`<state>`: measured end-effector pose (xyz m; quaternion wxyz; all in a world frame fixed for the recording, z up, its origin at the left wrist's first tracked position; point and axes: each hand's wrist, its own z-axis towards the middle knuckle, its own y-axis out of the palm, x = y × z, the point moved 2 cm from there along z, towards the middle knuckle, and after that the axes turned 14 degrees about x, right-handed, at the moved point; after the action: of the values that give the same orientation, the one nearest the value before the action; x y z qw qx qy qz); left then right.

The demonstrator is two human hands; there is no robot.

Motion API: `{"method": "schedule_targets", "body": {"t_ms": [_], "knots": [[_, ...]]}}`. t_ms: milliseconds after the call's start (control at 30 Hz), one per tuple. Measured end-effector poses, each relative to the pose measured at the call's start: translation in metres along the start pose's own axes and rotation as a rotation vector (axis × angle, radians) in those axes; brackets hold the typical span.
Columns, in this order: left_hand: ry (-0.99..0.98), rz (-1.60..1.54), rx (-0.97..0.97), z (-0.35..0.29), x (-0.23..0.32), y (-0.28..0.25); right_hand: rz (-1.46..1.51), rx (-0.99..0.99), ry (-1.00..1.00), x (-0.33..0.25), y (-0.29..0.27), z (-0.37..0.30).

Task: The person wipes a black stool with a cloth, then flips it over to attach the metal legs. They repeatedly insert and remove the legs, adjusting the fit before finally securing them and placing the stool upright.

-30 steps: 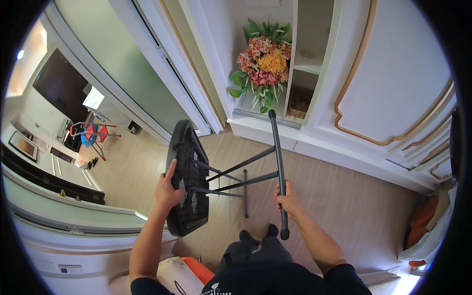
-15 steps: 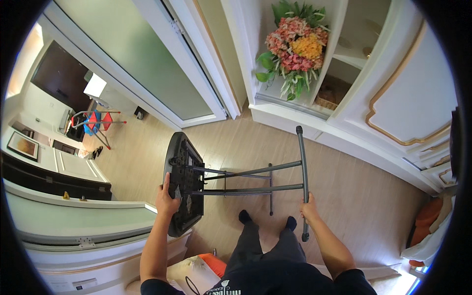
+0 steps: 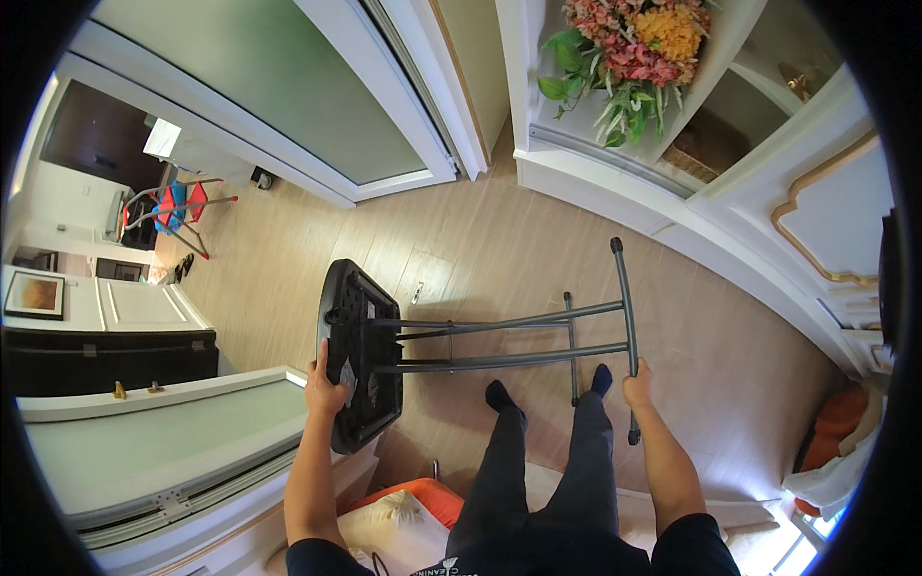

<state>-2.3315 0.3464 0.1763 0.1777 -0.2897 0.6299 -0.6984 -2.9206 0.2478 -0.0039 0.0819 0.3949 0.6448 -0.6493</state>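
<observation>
The left hand [image 3: 327, 389] clasps the outer edge of the folding table's black tabletop [image 3: 386, 408], and the right hand [image 3: 638, 384] is wrapped round the near end of a grey foot bar [image 3: 626, 298]. In the head view, this bar is farther from the tabletop than a second ago, so the legs [image 3: 509, 358] now reach out nearly straight. The folding table is held over the floor [image 3: 480, 240]. The person's feet [image 3: 499, 396], near the second foot bar [image 3: 573, 355], leave little clearance. Flowers [image 3: 643, 48] fill a cabinet [image 3: 576, 182] niche ahead; a frosted door [image 3: 317, 106] stands front-left.
</observation>
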Motion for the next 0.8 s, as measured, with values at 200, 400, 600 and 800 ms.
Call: {"method": "schedule_targets", "body": {"t_ms": [200, 400, 600, 800], "knots": [[-0.015, 0.002, -0.022, 0.001, -0.010, 0.052, -0.101, -0.037, -0.007, 0.052, 0.050, 0.037], [0.012, 0.085, -0.045, -0.016, -0.002, 0.096, -0.170, 0.024, -0.072, 0.125, 0.102, 0.065], [0.002, 0.165, -0.039, -0.036, 0.020, 0.121, -0.151, -0.086, 0.140, 0.163, 0.150, 0.093], [0.029, 0.191, -0.058, -0.061, 0.059, 0.164, -0.197, -0.052, 0.210, 0.223, 0.201, 0.130]]}}
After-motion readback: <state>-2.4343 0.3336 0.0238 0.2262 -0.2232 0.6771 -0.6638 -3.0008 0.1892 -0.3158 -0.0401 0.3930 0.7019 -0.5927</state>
